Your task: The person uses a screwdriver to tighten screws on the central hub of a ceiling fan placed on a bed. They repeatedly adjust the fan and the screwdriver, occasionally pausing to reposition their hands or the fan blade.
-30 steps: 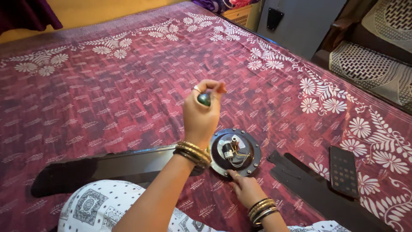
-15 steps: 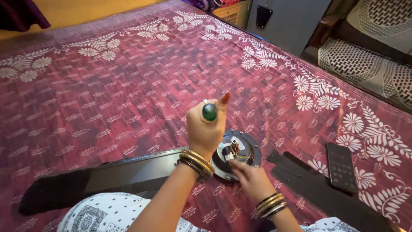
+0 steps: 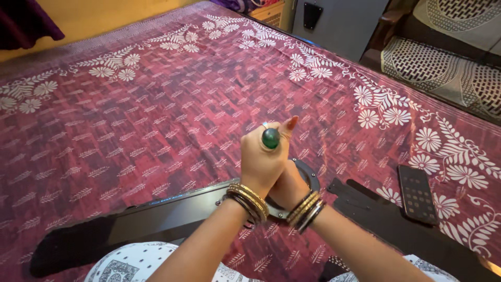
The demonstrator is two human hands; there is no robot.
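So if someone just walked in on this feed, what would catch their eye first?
Probably the two hands, left hand and right hand, bunched together over the round metal hub at centre, with a green-headed tool sticking up from the left one. Next, the long dark fan blades running out left and right across the maroon flowered bedspread, and a black remote lying at right.

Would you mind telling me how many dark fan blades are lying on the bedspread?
2: one fan blade stretches left from the round hub, the other blade lies right, beside the phone. More may be hidden beneath the hands.
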